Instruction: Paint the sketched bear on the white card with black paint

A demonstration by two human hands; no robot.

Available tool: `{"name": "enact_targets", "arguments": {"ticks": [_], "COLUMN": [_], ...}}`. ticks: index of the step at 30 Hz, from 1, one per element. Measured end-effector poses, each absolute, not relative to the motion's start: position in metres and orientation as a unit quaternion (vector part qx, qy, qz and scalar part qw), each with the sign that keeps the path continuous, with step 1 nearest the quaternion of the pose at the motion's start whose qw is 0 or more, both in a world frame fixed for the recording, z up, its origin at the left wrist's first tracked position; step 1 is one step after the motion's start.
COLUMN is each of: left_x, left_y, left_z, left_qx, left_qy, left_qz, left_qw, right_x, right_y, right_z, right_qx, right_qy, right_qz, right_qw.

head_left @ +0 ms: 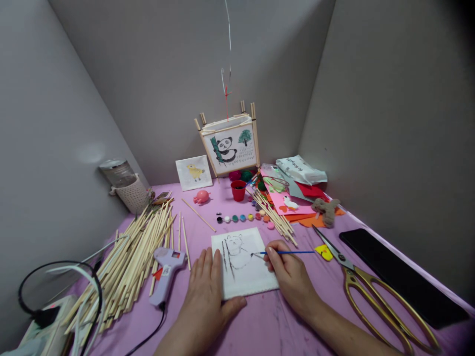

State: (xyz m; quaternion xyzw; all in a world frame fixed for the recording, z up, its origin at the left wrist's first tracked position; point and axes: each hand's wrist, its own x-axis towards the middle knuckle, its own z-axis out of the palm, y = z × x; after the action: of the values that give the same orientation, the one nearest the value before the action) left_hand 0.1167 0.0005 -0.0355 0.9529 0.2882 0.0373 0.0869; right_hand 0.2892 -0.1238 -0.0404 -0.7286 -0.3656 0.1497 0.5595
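A white panel (245,282) lies on the purple table, with a thin bear-like outline and dark upright strokes on it. My left hand (208,291) rests flat at the panel's left edge, fingers stretched out and thumb on its lower edge. Over the panel's right side, my right hand (285,269) pinches a blue paintbrush (293,252). The dark brush tip touches or hovers just over the drawing's right side; which one, I cannot tell. Behind the panel stands a row of small paint pots (235,218), with a red cup (238,191) farther back.
Wooden sticks (137,262) and a lilac glue gun (166,277) lie left. Large gold-handled scissors (371,291) and a black phone-like slab (401,277) lie right. A panda-painted lantern (232,148) hangs at the back, near a chick picture (193,173) and coloured sheets (285,198).
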Motion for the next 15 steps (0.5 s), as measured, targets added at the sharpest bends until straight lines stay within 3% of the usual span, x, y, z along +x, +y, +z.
{"name": "enact_targets", "arguments": {"ticks": [15], "left_x": [0.1171], "left_y": [0.0012], "left_z": [-0.034], "left_qx": [0.953], "left_qy": [0.289], "left_qz": [0.03], "left_qw": [0.092], "right_x": [0.2881], "right_y": [-0.1234], "right_z": [-0.0396], "right_qx": [-0.719], "right_qy": [-0.367], "right_qz": [0.165], "right_qw": [0.566]}}
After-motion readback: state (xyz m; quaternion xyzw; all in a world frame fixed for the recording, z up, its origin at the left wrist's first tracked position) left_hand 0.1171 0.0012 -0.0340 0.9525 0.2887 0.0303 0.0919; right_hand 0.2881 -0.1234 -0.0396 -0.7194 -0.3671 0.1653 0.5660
